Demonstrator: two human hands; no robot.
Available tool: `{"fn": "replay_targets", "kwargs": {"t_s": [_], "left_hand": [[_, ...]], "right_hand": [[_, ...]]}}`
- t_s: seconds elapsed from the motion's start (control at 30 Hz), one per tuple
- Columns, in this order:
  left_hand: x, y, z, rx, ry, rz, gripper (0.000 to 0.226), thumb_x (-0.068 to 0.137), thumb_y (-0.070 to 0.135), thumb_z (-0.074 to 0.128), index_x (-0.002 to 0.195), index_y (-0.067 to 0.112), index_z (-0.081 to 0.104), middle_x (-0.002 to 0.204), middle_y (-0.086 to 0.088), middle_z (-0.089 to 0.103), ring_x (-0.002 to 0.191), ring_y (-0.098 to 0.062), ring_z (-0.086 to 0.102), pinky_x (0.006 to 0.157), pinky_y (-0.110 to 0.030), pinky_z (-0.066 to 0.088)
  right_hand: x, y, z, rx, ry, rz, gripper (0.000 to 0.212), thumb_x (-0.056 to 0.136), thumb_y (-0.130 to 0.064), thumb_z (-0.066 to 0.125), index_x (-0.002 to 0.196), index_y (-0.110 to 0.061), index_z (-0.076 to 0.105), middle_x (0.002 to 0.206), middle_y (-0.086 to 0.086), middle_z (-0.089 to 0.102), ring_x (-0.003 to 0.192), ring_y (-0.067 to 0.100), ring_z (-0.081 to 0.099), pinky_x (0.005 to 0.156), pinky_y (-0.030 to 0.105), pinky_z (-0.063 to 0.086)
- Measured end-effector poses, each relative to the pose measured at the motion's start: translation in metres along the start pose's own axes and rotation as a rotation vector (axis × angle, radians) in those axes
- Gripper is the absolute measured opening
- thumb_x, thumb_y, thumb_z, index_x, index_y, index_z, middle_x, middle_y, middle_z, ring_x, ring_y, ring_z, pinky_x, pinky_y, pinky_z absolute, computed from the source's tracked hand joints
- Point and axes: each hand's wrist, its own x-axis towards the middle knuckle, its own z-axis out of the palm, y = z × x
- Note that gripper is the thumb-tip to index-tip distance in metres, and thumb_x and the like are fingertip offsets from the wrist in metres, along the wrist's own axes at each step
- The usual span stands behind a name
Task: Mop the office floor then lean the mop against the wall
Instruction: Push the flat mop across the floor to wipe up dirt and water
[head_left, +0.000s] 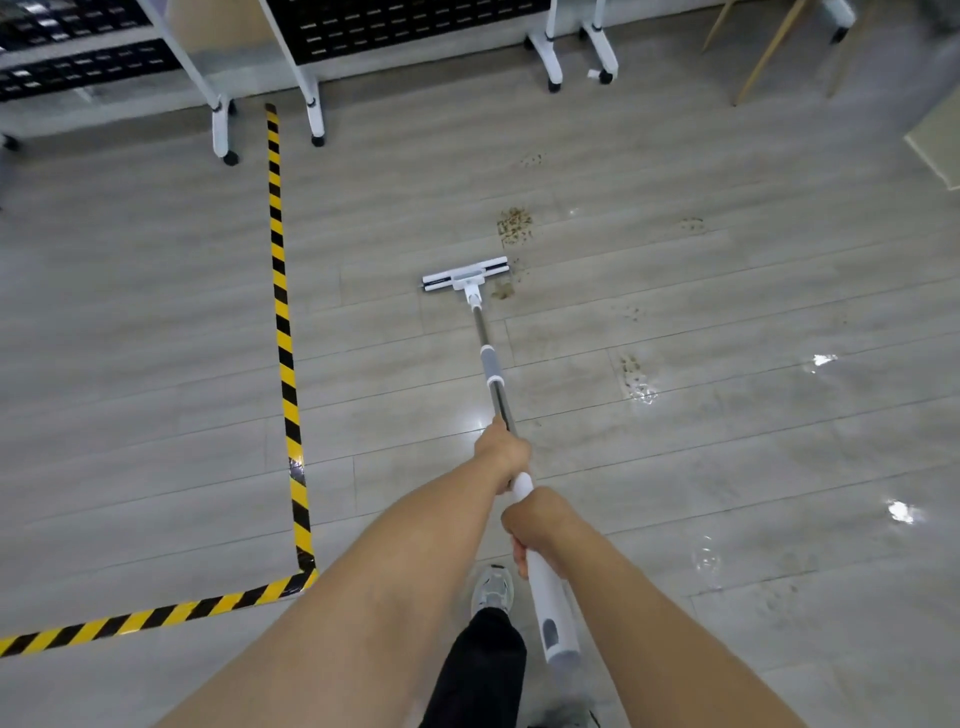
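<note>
A white flat mop stretches away from me across the grey plank floor (675, 312). Its head (464, 276) lies flat on the boards, just below a brown dirt patch (514, 226). The metal pole (491, 364) runs back to a white handle (550, 597). My left hand (501, 452) grips the pole higher up. My right hand (535, 525) grips the white handle closer to my body. More faint muddy prints (636, 376) mark the floor to the right of the pole.
Yellow-black hazard tape (283, 332) runs down the floor on the left and turns at a corner. White rolling racks (221, 124) with black bins stand at the back. Wooden chair legs (769, 52) are at the back right. My shoe (492, 590) is below the hands.
</note>
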Motion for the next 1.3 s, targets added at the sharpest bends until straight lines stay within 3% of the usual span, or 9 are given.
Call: {"fn": "replay_targets", "kwargs": {"t_s": [0.1,0.2,0.43,0.6,0.7,0.93,1.0,1.17,1.3], "left_hand": [[0.03,0.015,-0.019,0.048,0.012,-0.001,0.036,0.09,0.016,0.053,0.125,0.022,0.048,0.106,-0.008,0.065,0.093,-0.031,0.068,0.077,-0.037,0.058],[0.051,0.026,-0.032,0.033,-0.007,-0.021,0.031,0.089,0.017,0.054,0.117,0.023,0.044,0.103,-0.01,0.065,0.09,-0.034,0.07,0.079,-0.043,0.061],[0.062,0.02,-0.018,0.053,-0.017,-0.028,0.045,0.091,0.016,0.053,0.135,0.024,0.043,0.1,-0.004,0.061,0.093,-0.029,0.066,0.077,-0.036,0.058],[0.04,0.011,0.009,0.087,-0.011,-0.017,0.052,0.092,0.016,0.051,0.142,0.024,0.038,0.106,-0.006,0.06,0.094,-0.032,0.066,0.079,-0.041,0.06],[0.014,-0.001,0.029,0.094,-0.019,-0.033,0.057,0.092,0.014,0.049,0.146,0.026,0.034,0.107,-0.008,0.06,0.095,-0.032,0.066,0.072,-0.039,0.059],[-0.081,-0.078,0.094,0.106,-0.021,-0.015,0.043,0.094,0.014,0.05,0.135,0.017,0.042,0.106,-0.007,0.058,0.093,-0.029,0.061,0.075,-0.035,0.056],[-0.118,-0.106,0.114,0.108,-0.022,-0.015,0.037,0.095,0.014,0.049,0.131,0.016,0.044,0.104,-0.007,0.057,0.089,-0.028,0.059,0.062,-0.032,0.051],[-0.218,-0.167,0.161,0.09,-0.05,-0.03,0.034,0.093,0.013,0.051,0.127,0.018,0.048,0.113,-0.01,0.061,0.097,-0.031,0.064,0.063,-0.035,0.056],[-0.279,-0.19,0.18,0.09,-0.044,-0.028,0.029,0.092,0.014,0.05,0.122,0.014,0.049,0.115,-0.012,0.061,0.099,-0.031,0.065,0.057,-0.033,0.053]], "right_hand": [[0.018,-0.031,0.003,0.059,0.001,0.003,0.026,0.09,0.001,0.043,0.113,-0.006,0.052,0.057,0.012,0.056,0.04,0.021,0.049,0.05,0.031,0.05],[0.036,-0.053,0.008,0.069,0.001,0.004,0.026,0.089,0.0,0.044,0.112,-0.009,0.051,0.06,0.012,0.057,0.042,0.022,0.05,0.053,0.034,0.051],[0.05,-0.04,0.004,-0.009,-0.003,-0.026,0.03,0.084,-0.001,0.041,0.112,-0.002,0.053,0.051,0.012,0.056,0.035,0.022,0.05,0.053,0.034,0.051],[0.044,-0.003,-0.008,-0.03,-0.002,-0.052,0.028,0.084,-0.002,0.042,0.109,-0.002,0.053,0.052,0.012,0.057,0.035,0.022,0.049,0.054,0.034,0.051],[0.037,0.029,-0.012,-0.037,-0.004,-0.042,0.02,0.086,-0.003,0.046,0.104,0.0,0.055,0.051,0.011,0.057,0.04,0.023,0.051,0.061,0.038,0.053],[-0.006,0.157,0.001,-0.046,-0.004,0.019,0.018,0.09,-0.004,0.048,0.106,-0.004,0.056,0.057,0.01,0.057,0.043,0.02,0.051,0.059,0.035,0.052],[-0.022,0.203,0.007,-0.049,-0.01,0.02,0.021,0.089,-0.004,0.047,0.107,-0.004,0.057,0.06,0.011,0.058,0.047,0.022,0.053,0.062,0.036,0.054],[-0.077,0.306,0.018,-0.084,-0.052,0.03,0.01,0.08,0.004,0.052,0.087,-0.003,0.054,0.086,0.017,0.063,0.081,0.031,0.059,0.093,0.048,0.058],[-0.122,0.356,0.015,-0.042,-0.081,0.063,0.02,0.071,0.006,0.057,0.09,0.0,0.056,0.088,0.017,0.062,0.083,0.03,0.055,0.099,0.047,0.055]]}}
